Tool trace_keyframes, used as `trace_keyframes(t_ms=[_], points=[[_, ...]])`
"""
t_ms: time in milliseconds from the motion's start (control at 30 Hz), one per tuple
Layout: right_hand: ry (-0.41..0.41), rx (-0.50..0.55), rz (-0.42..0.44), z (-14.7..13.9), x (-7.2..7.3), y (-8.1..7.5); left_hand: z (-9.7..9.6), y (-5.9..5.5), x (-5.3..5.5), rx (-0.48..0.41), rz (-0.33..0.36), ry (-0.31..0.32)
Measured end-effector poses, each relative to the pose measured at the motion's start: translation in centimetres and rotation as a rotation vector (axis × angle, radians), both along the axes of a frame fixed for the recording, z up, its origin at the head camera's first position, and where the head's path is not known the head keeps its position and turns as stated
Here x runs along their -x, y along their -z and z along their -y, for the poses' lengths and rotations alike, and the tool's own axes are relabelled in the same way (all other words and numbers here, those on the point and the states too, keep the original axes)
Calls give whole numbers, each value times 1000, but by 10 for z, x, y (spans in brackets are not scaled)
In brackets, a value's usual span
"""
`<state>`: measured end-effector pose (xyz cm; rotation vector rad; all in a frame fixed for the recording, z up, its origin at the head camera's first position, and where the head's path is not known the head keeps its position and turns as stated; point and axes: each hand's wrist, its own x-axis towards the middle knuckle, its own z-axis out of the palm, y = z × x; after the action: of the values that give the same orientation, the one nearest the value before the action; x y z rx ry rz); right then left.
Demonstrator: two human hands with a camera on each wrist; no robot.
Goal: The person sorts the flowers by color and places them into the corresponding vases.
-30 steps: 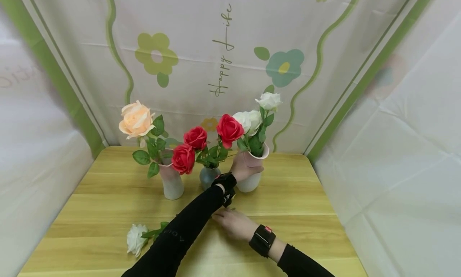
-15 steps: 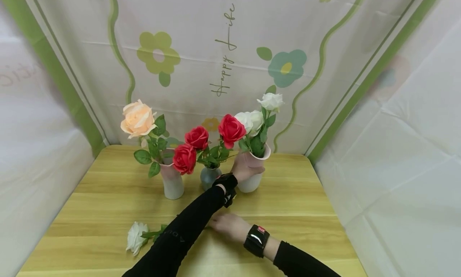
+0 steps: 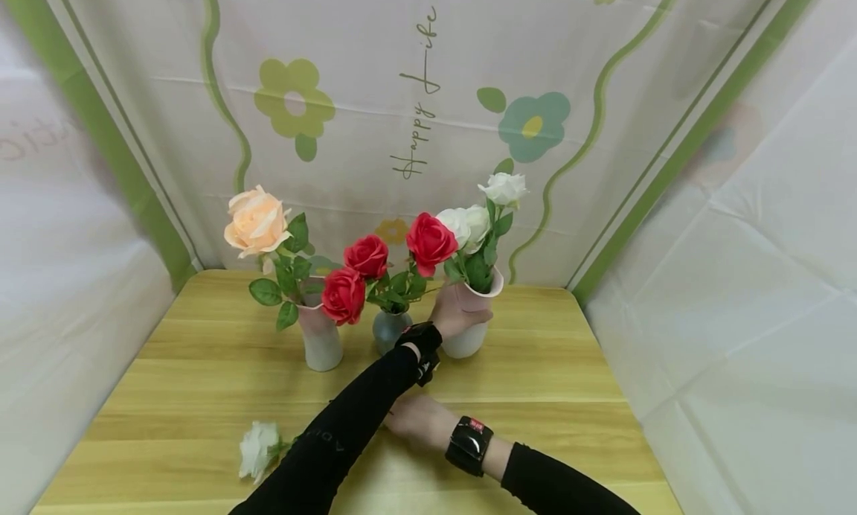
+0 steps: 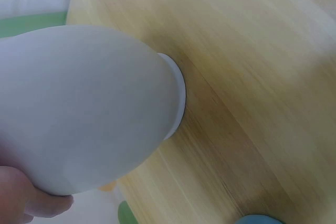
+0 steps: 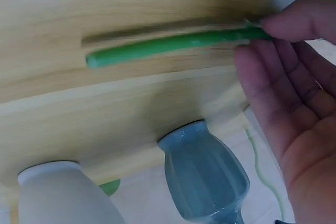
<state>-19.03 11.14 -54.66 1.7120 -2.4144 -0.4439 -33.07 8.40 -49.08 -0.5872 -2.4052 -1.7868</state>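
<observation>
My left hand (image 3: 457, 314) grips the pink-and-white vase (image 3: 466, 341) at the right, which holds white roses (image 3: 504, 190). In the left wrist view the vase's pale body (image 4: 94, 103) fills much of the picture, and my fingers (image 4: 31, 199) lie against it. Below the left forearm, my right hand (image 3: 423, 423) pinches the green stem (image 5: 173, 46) of a white rose between thumb and fingers, just over the tabletop. That rose's bloom (image 3: 260, 451) shows left of the left sleeve, which hides the middle of the stem from the head camera.
A small blue-grey vase (image 3: 388, 330) with red roses (image 3: 366, 256) stands in the middle. Left of it is another pink-and-white vase (image 3: 321, 344) with a peach rose (image 3: 257, 222). A printed cloth (image 3: 375, 61) hangs behind the wooden table (image 3: 181, 381).
My right hand has moved slightly left, and the white rose's bloom has turned, its leaves now mostly behind the sleeve. The left hand stays on the vase.
</observation>
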Motion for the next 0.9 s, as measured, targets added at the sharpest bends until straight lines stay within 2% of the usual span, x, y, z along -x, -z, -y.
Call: trace_keyframes(t_ms=[67,167,333,433,500,700,900], points=[[-11,0,-7,-4,0,-1,0,0,0,-7,7,0],[-28,56,6,-13,0,-3,0,1,1,-19,12,6],[-106,258,-37,-28,1,-3,0,3,1,-26,1,6],[-125,327,-44,-36,2,-1,0,4,2,-31,-5,5],[-95,312,-37,-39,2,-2,0,4,3,-35,-12,4],[70,156,-9,-47,-3,-17,0,2,3,-20,-14,-1],[138,88,-7,-63,-5,-28,1,1,2,-18,-4,2]])
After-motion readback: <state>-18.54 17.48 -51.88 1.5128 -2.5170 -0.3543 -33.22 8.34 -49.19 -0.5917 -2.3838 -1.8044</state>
